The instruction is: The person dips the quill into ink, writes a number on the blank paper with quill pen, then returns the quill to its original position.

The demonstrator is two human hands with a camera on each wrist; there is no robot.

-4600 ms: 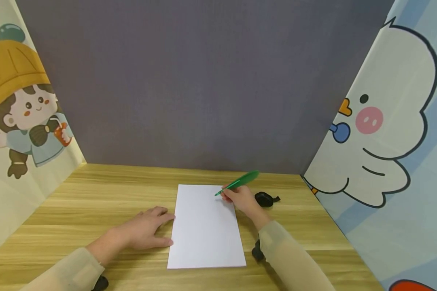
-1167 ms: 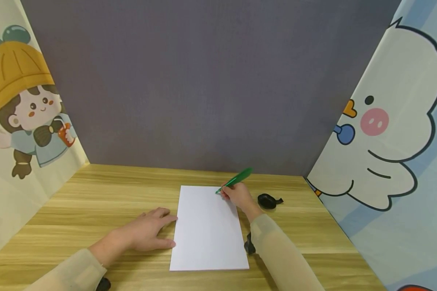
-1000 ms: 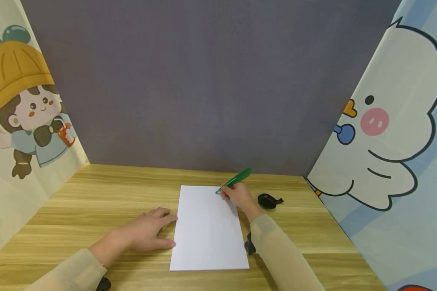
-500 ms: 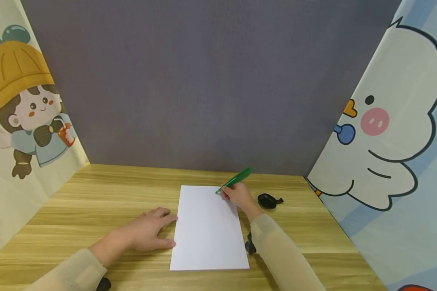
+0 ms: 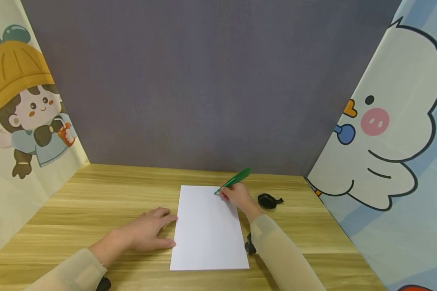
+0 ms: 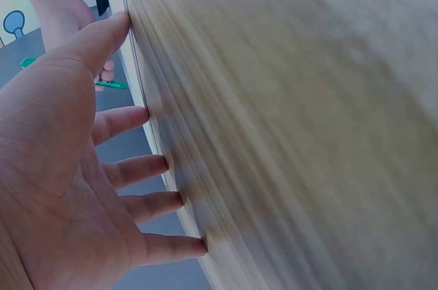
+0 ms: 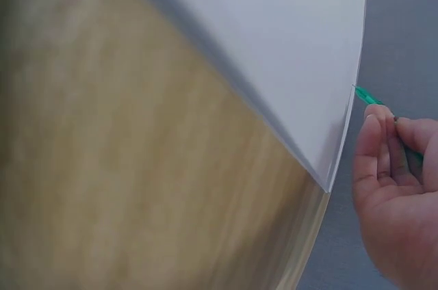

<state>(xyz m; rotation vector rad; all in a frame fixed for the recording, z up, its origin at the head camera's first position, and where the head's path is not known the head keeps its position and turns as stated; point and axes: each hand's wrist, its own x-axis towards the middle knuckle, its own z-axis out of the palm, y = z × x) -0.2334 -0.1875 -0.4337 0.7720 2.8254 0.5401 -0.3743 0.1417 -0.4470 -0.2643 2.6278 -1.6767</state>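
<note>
Green pen (image 5: 241, 175): contact with paper (image 5: 209, 232) unclear

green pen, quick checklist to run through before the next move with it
1. Pen held: ok, the right-hand grip pinches the green pen.
2. Pen tip over the sheet: ok, the pen tip is at the upper right part of the white paper.
3. Pen tip touching the paper: cannot tell.
4. Paper steadied: cannot tell; the left-hand grip has its thumb and forefinger at the left edge, but pressure does not show.
5. Paper lying flat: ok, no curl shows.
6. Loose items off the sheet: ok, the small black object lies apart, to the right.
</note>
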